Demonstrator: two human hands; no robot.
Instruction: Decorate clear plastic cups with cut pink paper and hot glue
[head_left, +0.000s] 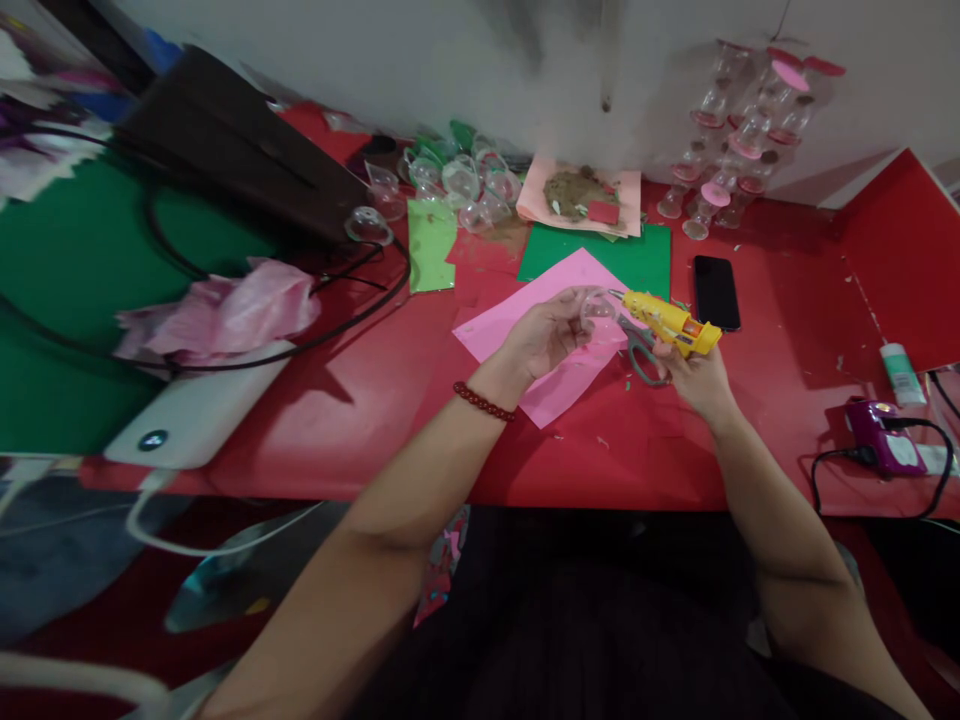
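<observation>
My left hand [551, 335], with a dark red bead bracelet [484, 402] on its wrist, has its fingers closed round a small clear plastic cup [600, 308]. A yellow glue gun [670, 322] is gripped in my right hand [697, 378]; its tip points left and is at the rim of the cup. I cannot tell whether tip and rim touch. Beneath both hands lies a pink paper sheet [544, 398] on the red tabletop. Grey-handled scissors [643, 358] rest on the table between the hands, partly covered by the glue gun and right hand.
Behind are a green sheet [592, 255], a pink paper with brown grains [536, 195], and several clear cups [461, 180]. A phone [716, 292] lies to the right. A cup hanging [750, 130] dangles by the wall. Leftward are a white power bank [199, 425] and a looping black cable [409, 268].
</observation>
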